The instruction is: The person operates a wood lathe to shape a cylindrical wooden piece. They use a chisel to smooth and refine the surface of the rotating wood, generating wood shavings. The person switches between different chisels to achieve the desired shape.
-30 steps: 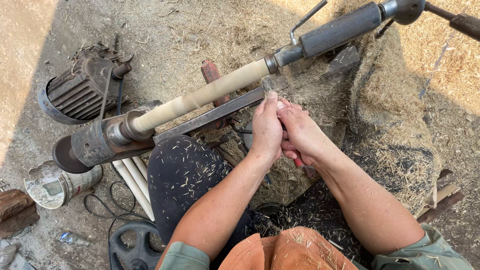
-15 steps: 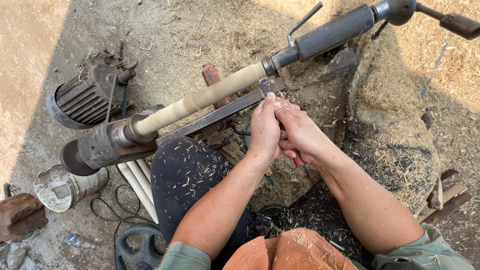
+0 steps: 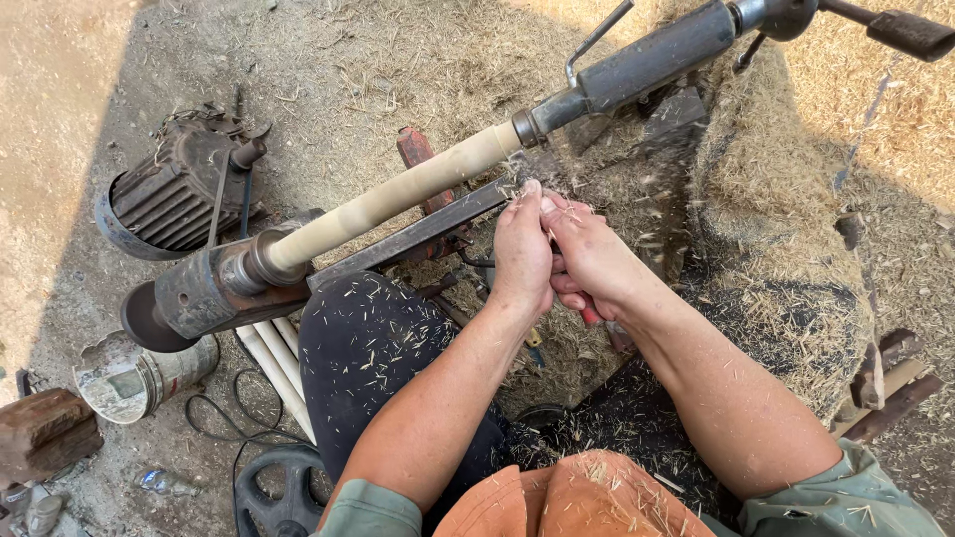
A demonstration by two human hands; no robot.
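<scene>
**A:** Down on the floor (image 3: 90,119), a pale wooden rod (image 3: 398,191) mounted between two metal ends of a lathe, motor (image 3: 174,189) off to the side. Why both hands bunched at the far end?

**B:** Steadier that way, probably. Left hand (image 3: 522,249) pinching a cutting tool (image 3: 597,316) against the flat steel bar (image 3: 418,234) for support, right hand (image 3: 587,261) wrapped tight round the red handle. Both clamped shut on it. Shavings (image 3: 776,189) heaped right beside. Spare rods (image 3: 274,363) parked under the lathe, close by.

I see bare dirt ground (image 3: 109,89) in hard sunlight, a sawdust heap (image 3: 786,199) at right, and what may be a motor (image 3: 169,189) at left.
</scene>
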